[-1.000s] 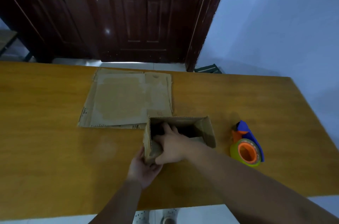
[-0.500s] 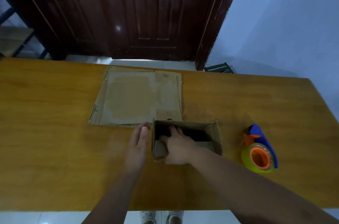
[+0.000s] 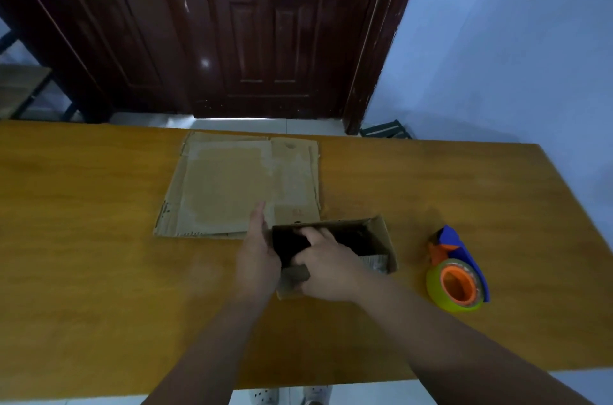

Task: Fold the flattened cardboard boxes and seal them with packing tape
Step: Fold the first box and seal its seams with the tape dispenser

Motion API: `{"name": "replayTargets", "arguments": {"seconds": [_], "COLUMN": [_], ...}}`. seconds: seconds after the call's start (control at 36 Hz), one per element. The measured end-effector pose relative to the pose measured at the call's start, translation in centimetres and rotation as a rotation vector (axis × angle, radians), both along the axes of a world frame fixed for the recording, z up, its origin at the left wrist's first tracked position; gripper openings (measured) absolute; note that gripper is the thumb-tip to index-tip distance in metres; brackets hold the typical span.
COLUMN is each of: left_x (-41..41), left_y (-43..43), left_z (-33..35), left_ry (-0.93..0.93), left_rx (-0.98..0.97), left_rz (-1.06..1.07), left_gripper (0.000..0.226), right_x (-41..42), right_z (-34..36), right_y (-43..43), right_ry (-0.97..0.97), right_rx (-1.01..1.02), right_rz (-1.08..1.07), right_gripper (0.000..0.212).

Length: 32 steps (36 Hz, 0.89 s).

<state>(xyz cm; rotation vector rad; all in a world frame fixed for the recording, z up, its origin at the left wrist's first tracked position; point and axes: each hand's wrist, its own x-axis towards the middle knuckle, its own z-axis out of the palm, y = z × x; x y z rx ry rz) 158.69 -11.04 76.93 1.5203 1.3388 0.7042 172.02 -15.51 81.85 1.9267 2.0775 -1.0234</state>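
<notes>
- The flattened cardboard (image 3: 232,185) lies just left of the frame's centre, with its near edge just beside the left hand. A sideways shove on the box could slide or ruck the stack.
- The left hand (image 3: 257,258) lies flat against the left wall of the small box (image 3: 381,238), fingers straight and holding nothing. Pressing too hard there could cave the wall or push the box out of square.
- The right hand (image 3: 326,268), at centre frame, reaches over the near wall with its fingers curled inside and seems to pinch a near flap. If that hold slips, the flap may spring out of place. Whether the bottom is taped cannot be told.
- The tape dispenser (image 3: 457,278) sits at the right of the frame, well apart from the box on the table (image 3: 99,272). Freeing a hand to fetch it could let the box splay open.
</notes>
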Motion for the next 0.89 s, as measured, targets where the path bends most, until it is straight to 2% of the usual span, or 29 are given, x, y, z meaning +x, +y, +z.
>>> {"name": "replayTargets", "arguments": {"seconds": [0.03, 0.08, 0.17, 0.19, 0.28, 0.31, 0.42, 0.5, 0.56, 0.64, 0.75, 0.83, 0.89], "left_x": [0.1, 0.3, 0.0, 0.1, 0.4, 0.5, 0.9, 1.8, 2.2, 2.4, 2.3, 2.3, 2.2], "left_y": [0.2, 0.2, 0.3, 0.3, 0.1, 0.0, -1.0, -1.9, -2.3, -2.1, -1.6, -1.7, -1.9], "left_z": [-0.4, 0.3, 1.1, 1.4, 1.9, 2.0, 2.4, 2.9, 2.7, 1.5, 0.6, 0.2, 0.0], "left_ry": [0.066, 0.143, 0.212, 0.227, 0.253, 0.266, 0.219, 0.104, 0.203, 0.498, 0.729, 0.753, 0.762], "left_rx": [0.009, 0.026, 0.058, 0.054, 0.056, 0.061, 0.042, 0.003, 0.050, 0.084, 0.074, 0.100, 0.115], "left_rz": [0.006, 0.029, 0.032, 0.049, 0.067, 0.056, 0.019, 0.034, -0.039, -0.323, -0.516, -0.563, -0.564], "left_gripper": [0.074, 0.075, 0.068, 0.066, 0.067, 0.067, 0.068, 0.063, 0.052, 0.041, 0.054, 0.066, 0.075], "right_x": [0.2, 0.9, 2.5, 3.0, 3.8, 3.8, 3.5, 3.6, 3.7, 3.8, 3.5, 3.5, 3.7], "right_z": [0.2, 0.5, 0.4, 0.0, -1.2, -1.5, -1.2, -0.6, -0.5, -0.5, -0.8, -1.0, -0.5], "right_y": [0.1, 0.1, 0.0, -0.1, -0.5, -0.6, 0.2, 0.6, 0.6, 0.5, 0.2, -0.5, -1.4], "right_ry": [-0.003, 0.044, 0.169, 0.186, 0.161, 0.151, 0.202, 0.204, 0.198, 0.184, 0.083, 0.024, -0.045], "right_rx": [-0.041, -0.113, -0.086, -0.043, 0.113, 0.137, 0.041, -0.066, -0.094, -0.096, -0.036, 0.147, 0.412], "right_rz": [0.002, -0.029, -0.216, -0.286, -0.411, -0.420, -0.427, -0.427, -0.415, -0.387, -0.331, -0.369, -0.433], "right_gripper": [0.014, 0.032, 0.054, 0.051, 0.022, 0.028, 0.093, 0.110, 0.110, 0.108, 0.096, 0.069, 0.043]}}
